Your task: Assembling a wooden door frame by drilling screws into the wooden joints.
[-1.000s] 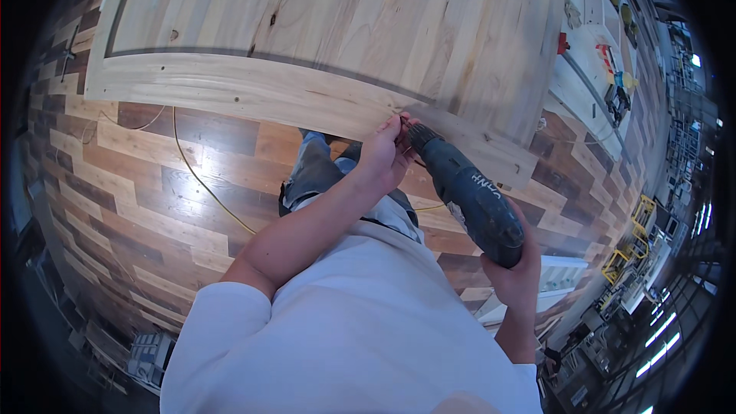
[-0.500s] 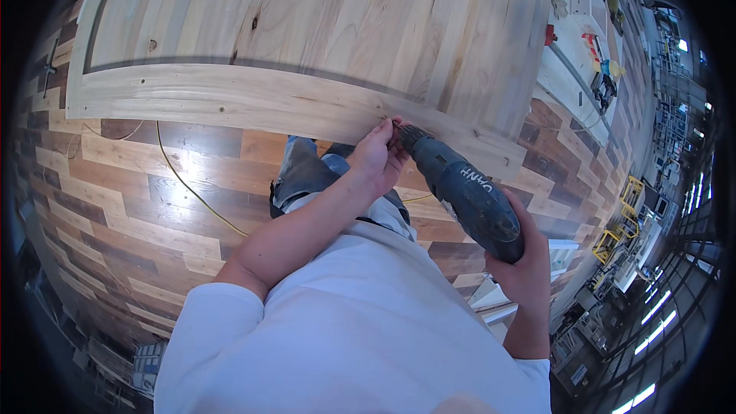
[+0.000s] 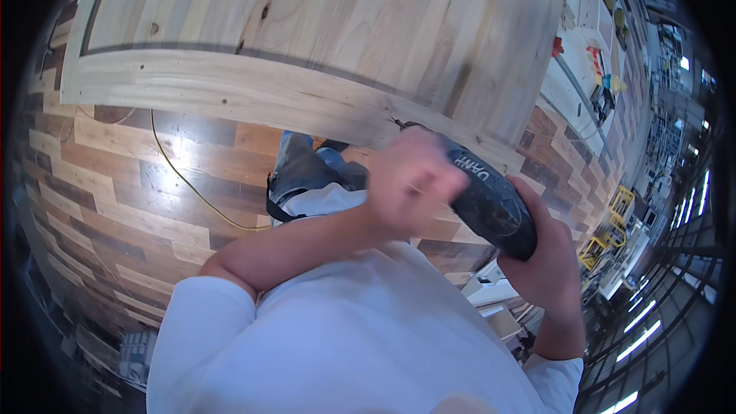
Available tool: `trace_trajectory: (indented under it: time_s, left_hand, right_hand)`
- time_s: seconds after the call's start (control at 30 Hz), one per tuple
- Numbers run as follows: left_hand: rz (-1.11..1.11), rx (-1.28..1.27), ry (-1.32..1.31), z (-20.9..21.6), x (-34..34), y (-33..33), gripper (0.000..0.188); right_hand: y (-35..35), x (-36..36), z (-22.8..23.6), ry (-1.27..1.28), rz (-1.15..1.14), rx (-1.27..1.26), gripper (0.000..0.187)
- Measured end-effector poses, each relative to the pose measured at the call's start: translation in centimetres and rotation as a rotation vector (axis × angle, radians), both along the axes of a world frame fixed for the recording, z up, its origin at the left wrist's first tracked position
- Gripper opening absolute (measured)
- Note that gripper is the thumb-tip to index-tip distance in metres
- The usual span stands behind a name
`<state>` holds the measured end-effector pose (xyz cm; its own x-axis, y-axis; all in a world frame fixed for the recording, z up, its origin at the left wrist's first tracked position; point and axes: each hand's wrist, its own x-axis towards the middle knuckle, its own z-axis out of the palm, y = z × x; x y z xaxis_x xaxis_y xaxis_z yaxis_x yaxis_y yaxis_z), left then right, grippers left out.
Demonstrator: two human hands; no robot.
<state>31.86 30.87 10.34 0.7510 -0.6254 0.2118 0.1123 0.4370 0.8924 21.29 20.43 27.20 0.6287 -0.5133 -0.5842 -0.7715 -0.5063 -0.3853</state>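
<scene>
Power drill (image 3: 494, 211) sits right of the frame's centre, grasped at its rear by the right hand (image 3: 548, 264). Left hand (image 3: 414, 180), blurred, overlaps its front; I cannot tell its fingers' state.

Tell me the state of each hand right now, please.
Left hand: blurred; whether open or closed, or holding anything, cannot be told.
Right hand: closed, holding the dark power drill.

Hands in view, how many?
2: left hand, blurred, overlapping the drill; right hand, gripping its rear. Any in the background clutter may be hidden.
</scene>
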Motion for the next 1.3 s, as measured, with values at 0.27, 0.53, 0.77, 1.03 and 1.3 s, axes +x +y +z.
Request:
trace_trajectory:
  time_s: [0.27,0.53,0.77,1.03,1.3]
  left_hand:
    - [-0.003,-0.003,-0.282,3.6,0.6,-3.4,0.04]
    - [-0.016,-0.024,-0.249,3.5,0.7,-3.7,0.028]
    - [0.027,-0.03,-0.256,2.8,0.6,-3.6,0.03]
    - [0.007,-0.007,-0.262,2.7,0.5,-4.0,0.031]
    - [0.033,-0.008,-0.313,1.2,0.2,-3.6,0.032]
  right_hand:
    - [-0.2,1.3,0.2,0.129,0.001,0.018,0.063]
    - [-0.3,1.8,0.0,0.12,-0.03,0.026,0.065]
    - [-1.1,2.7,-0.7,0.087,0.091,-0.027,0.065]
    - [-1.7,2.2,-1.3,0.047,0.144,-0.062,0.061]
    - [-2.4,2.8,-2.4,0.054,0.226,-0.091,0.062]
